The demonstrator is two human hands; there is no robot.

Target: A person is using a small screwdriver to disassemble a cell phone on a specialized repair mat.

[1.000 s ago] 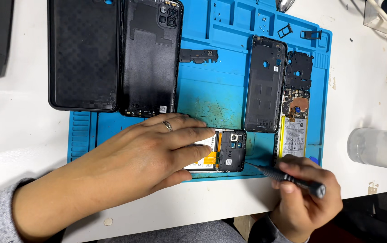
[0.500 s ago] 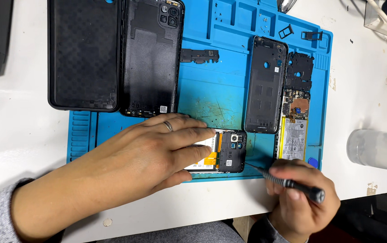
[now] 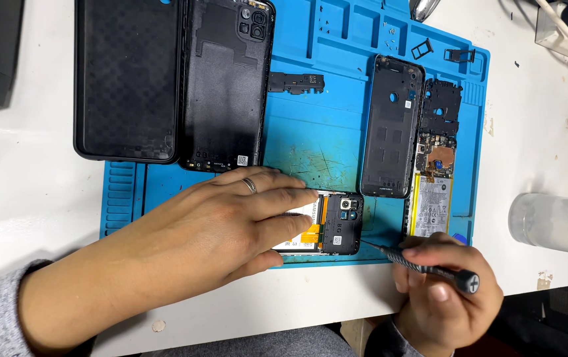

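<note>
The opened phone (image 3: 327, 225) lies face down at the near edge of the blue repair mat (image 3: 310, 79), its black inner frame and camera end showing just past the left fingertips. The left hand (image 3: 218, 228) lies flat over the rest of it, fingers spread and pressing down. The right hand (image 3: 446, 294) has its fingers pinched around a slim screwdriver (image 3: 423, 264), whose tip meets the phone's lower corner on the side away from the left hand.

To do this well, the flat hand should hold the phone dead steady while the driver sits square in the screw before any turning, with light downward pressure.

Beyond the left fingers lie two black back covers (image 3: 178, 79); beyond the right fingers lies another stripped phone (image 3: 433, 165), and a clear container (image 3: 555, 221) rests on the white worktop (image 3: 535, 119).
</note>
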